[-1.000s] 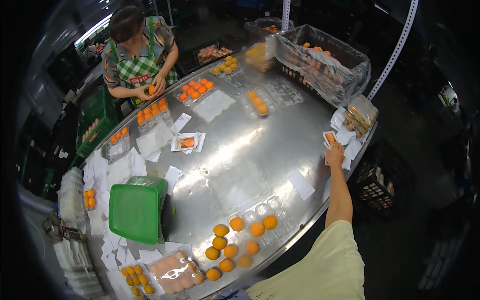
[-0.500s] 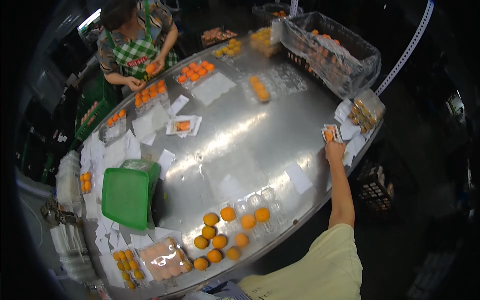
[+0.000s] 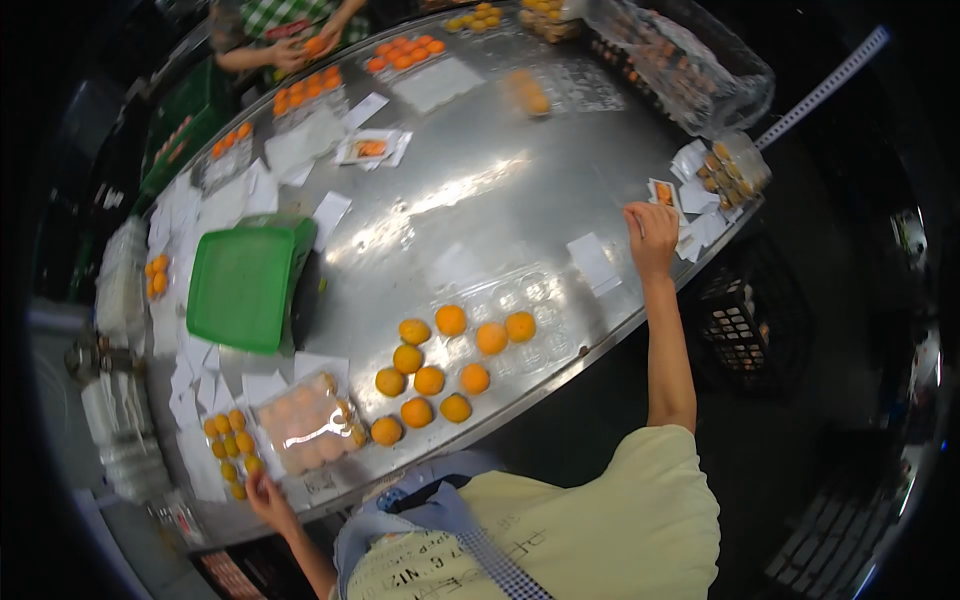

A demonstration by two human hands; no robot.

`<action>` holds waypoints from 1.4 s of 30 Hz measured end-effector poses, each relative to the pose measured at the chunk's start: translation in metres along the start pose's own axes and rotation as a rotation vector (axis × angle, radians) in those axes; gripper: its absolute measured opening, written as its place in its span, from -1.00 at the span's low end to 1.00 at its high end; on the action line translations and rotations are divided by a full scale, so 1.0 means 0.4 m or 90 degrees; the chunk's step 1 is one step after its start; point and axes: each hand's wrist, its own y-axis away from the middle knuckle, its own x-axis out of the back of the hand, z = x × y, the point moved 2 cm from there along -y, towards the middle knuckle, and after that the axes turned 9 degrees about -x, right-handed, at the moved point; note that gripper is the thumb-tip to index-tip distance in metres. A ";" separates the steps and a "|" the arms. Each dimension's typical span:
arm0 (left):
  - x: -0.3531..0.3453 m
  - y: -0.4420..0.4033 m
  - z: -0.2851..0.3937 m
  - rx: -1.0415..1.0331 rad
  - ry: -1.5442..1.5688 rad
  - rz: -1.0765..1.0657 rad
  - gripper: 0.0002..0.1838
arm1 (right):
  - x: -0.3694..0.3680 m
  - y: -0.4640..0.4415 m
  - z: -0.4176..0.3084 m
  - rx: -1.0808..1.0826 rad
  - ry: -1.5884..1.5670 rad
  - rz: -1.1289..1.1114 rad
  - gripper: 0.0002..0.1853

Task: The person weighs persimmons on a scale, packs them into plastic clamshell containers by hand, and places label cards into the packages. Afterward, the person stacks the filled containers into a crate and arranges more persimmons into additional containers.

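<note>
"Starting on the left?"

"Small yellow-orange round fruits in rows, with your left hand at the lower ones, fingers part-curled; whether it grips one, I can't tell."

"In the middle?"

"A clear, fruit-filled plastic box, then loose round orange fruits on the shiny metal table, then a flat white paper sheet."

"Further right?"

"Your right hand, fingers drawn nearly together, any hold unclear, just beside white-bordered cards with an orange picture."

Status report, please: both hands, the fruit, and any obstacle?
Right hand near printed card, grip unclear. Left hand at small yellowish fruits, contact unclear. Loose oranges apart from both hands. Nothing visibly blocking.
</note>
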 end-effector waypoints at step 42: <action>-0.134 -0.053 0.271 0.160 0.448 -0.418 -0.77 | 0.063 0.311 -1.309 0.172 -0.381 -0.250 -0.84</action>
